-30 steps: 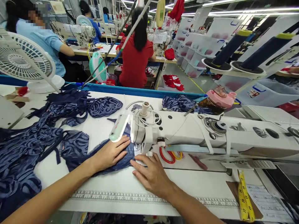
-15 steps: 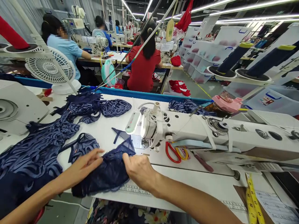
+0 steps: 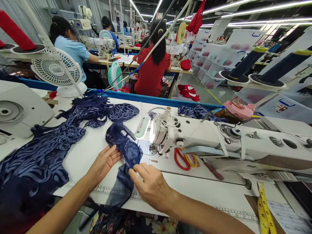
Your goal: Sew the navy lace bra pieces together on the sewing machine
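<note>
My right hand (image 3: 149, 183) is closed, thumb and fingers pinching the edge of a navy sheer garment piece (image 3: 131, 151) in front of the sewing machine (image 3: 168, 130). One end of the piece folds up towards the machine's lamp side; its thin lower part hangs over the table's front edge. To its left, my left hand (image 3: 107, 162) has its fingers stretched out and the palm partly turned up, fingertips against or just beside the cloth. The machine's needle area (image 3: 153, 149) is lit, a little to the right of the garment piece.
A heap of navy patterned garments (image 3: 48, 146) covers the table's left side. Red-handled scissors (image 3: 181, 161) lie under the machine arm. A yellow tape measure (image 3: 263, 208) hangs at the right. A white fan (image 3: 58, 70) stands behind; co-workers sit beyond the blue table edge (image 3: 122, 96).
The garment piece has been lifted and turned, one end now further back and the other hanging over the front edge. My left hand has moved right, palm turning up; the right hand keeps its pinch.
</note>
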Tool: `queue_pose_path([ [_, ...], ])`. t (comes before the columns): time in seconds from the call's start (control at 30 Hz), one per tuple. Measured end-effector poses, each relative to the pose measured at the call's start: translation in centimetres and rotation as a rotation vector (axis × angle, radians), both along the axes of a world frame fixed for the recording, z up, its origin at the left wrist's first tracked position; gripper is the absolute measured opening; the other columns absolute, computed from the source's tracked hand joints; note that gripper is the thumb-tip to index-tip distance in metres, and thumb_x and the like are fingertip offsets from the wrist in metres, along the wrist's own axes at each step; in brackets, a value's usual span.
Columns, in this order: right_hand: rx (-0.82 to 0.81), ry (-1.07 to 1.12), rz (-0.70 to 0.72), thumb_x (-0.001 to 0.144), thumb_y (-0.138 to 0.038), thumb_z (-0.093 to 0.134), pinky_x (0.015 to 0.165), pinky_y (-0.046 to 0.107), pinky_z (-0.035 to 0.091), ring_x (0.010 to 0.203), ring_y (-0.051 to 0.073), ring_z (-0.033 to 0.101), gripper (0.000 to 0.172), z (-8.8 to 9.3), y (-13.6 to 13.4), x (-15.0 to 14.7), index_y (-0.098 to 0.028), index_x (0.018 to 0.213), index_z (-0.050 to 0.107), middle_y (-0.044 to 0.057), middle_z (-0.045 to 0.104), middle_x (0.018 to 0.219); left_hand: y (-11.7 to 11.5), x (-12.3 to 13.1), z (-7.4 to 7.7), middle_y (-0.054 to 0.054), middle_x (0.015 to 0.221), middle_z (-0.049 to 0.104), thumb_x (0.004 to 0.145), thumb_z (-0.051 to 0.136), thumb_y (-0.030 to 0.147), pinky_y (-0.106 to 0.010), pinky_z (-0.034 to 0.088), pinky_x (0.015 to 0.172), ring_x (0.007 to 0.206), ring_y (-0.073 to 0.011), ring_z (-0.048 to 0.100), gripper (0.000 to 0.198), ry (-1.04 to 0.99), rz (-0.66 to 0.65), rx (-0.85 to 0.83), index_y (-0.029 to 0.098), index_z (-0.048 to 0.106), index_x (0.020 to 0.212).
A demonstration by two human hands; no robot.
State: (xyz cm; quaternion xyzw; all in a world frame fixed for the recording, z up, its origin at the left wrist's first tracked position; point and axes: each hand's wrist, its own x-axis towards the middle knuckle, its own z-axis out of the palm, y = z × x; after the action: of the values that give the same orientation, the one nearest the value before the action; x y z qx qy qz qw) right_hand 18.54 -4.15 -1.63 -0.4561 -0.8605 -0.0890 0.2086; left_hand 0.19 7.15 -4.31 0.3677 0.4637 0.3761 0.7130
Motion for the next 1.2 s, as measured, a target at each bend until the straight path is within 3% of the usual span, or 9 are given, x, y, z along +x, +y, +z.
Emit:
queue_pose_path([
  [0.1, -0.133, -0.001, 0.11, 0.099, -0.02, 0.048, 0.091, 0.036, 0.043, 0.109, 0.021, 0.056, 0.027, -2.4, -1.3, 1.6, -0.014, 0.124, 0.054, 0.011, 0.064, 0.118, -0.6, -1.1, -0.4, -0.013, 0.106, 0.067, 0.087, 0.06, 0.04, -0.046, 0.053, 0.096, 0.103, -0.0248, 0.066, 0.028, 0.225, 0.094, 0.172, 0.017, 0.054, 0.102],
  [0.17, -0.193, 0.027, 0.142, 0.099, -0.027, 0.051, 0.104, 0.039, 0.036, 0.123, 0.021, 0.049, 0.033, -3.0, -1.6, 2.2, -0.017, 0.131, 0.05, 0.01, 0.058, 0.132, -1.5, -1.3, -0.3, -0.011, 0.11, 0.064, 0.089, 0.059, 0.038, -0.047, 0.051, 0.097, 0.106, -0.0253, 0.063, 0.027, 0.553, 0.165, 0.545, 0.018, 0.056, 0.107],
  [0.33, -0.294, 0.18, -0.152, 0.094, -0.043, 0.057, 0.082, 0.036, 0.044, 0.092, 0.022, 0.057, 0.03, -2.8, -1.3, 1.5, -0.015, 0.106, 0.057, 0.009, 0.063, 0.097, -1.5, 0.3, -0.6, -0.005, 0.106, 0.064, 0.094, 0.036, 0.01, -0.038, 0.049, 0.096, 0.104, -0.0189, 0.059, 0.03, 0.742, -0.25, 1.329, 0.021, 0.06, 0.109],
  [0.43, -0.295, 0.114, -0.354, 0.088, -0.045, 0.06, 0.073, 0.037, 0.043, 0.079, 0.023, 0.052, 0.029, -3.2, -0.7, 0.0, -0.017, 0.086, 0.054, 0.007, 0.056, 0.082, 0.1, 1.5, -1.6, -0.008, 0.112, 0.062, 0.094, 0.03, 0.006, -0.04, 0.048, 0.098, 0.109, -0.0198, 0.056, 0.037, 0.82, -0.273, 1.336, 0.018, 0.056, 0.115],
  [0.57, -0.058, -0.015, -0.355, 0.084, -0.012, 0.053, 0.07, 0.034, 0.039, 0.069, 0.019, 0.046, 0.011, -2.3, -0.5, -0.6, -0.019, 0.077, 0.049, 0.003, 0.052, 0.074, 1.3, 2.1, -3.0, -0.011, 0.119, 0.058, 0.096, 0.034, 0.013, -0.046, 0.045, 0.103, 0.115, -0.0239, 0.053, 0.032, 0.898, -0.258, 1.3, 0.016, 0.053, 0.122],
  [0.7, 0.233, -0.084, -0.333, 0.086, -0.007, 0.05, 0.083, 0.041, 0.039, 0.083, 0.022, 0.051, 0.019, -0.6, -2.8, 0.3, -0.013, 0.102, 0.058, 0.01, 0.061, 0.095, 1.3, 0.3, -4.2, -0.012, 0.128, 0.054, 0.096, 0.04, 0.019, -0.048, 0.044, 0.105, 0.123, -0.0261, 0.05, 0.037, 0.927, -0.273, 1.319, 0.018, 0.048, 0.132],
  [0.97, -0.355, 0.007, -0.108, 0.08, -0.045, 0.07, 0.067, 0.031, 0.041, 0.08, 0.021, 0.054, 0.047, -3.2, -5.7, 0.9, -0.015, 0.113, 0.056, 0.005, 0.06, 0.092, 0.0, -1.6, -2.1, -0.011, 0.123, 0.059, 0.096, 0.044, 0.015, -0.044, 0.046, 0.105, 0.122, -0.0249, 0.052, 0.031, 0.921, -0.263, 1.483, 0.018, 0.057, 0.124],
  [1.1, -0.418, 0.067, -0.048, 0.086, -0.031, 0.066, 0.07, 0.029, 0.041, 0.083, 0.019, 0.056, 0.027, -2.6, -4.9, 1.1, -0.018, 0.107, 0.056, 0.004, 0.061, 0.097, -2.5, 1.7, -2.3, -0.008, 0.12, 0.064, 0.095, 0.037, 0.004, -0.034, 0.043, 0.111, 0.122, -0.0166, 0.055, 0.035, 0.656, -0.613, 1.6, 0.017, 0.057, 0.119],
  [1.2, -0.416, 0.112, -0.046, 0.092, -0.023, 0.056, 0.069, 0.027, 0.04, 0.077, 0.016, 0.056, 0.007, -2.0, -4.3, 2.5, -0.02, 0.098, 0.056, 0.001, 0.062, 0.089, -3.0, 2.8, -3.5, -0.01, 0.122, 0.063, 0.097, 0.039, 0.009, -0.045, 0.039, 0.114, 0.125, -0.0207, 0.054, 0.031, 0.731, -0.569, 1.541, 0.016, 0.056, 0.122],
])
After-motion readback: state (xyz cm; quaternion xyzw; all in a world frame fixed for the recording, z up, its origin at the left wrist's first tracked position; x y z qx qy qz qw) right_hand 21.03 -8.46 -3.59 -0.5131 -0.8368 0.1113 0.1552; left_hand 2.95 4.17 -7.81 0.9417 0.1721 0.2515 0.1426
